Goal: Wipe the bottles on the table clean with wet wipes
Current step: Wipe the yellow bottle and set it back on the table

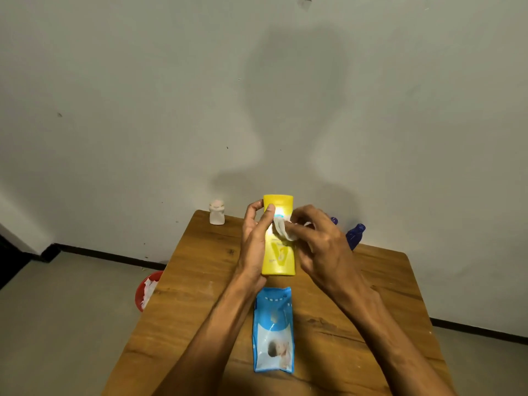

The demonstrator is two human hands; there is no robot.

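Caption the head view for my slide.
The left hand holds an upright yellow bottle while the right hand presses a wet wipe against its front.

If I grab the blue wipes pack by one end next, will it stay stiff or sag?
Probably sags: the wipes pack is a soft film pouch, lying flat and wrinkled on the table. It looks thin, so likely light. The glossy film may be somewhat slippery; pinch it firmly.

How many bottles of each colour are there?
Yellow bottle: 1
White bottle: 1
Blue bottles: 2, the second one mostly hidden behind the right hand
Total: 4
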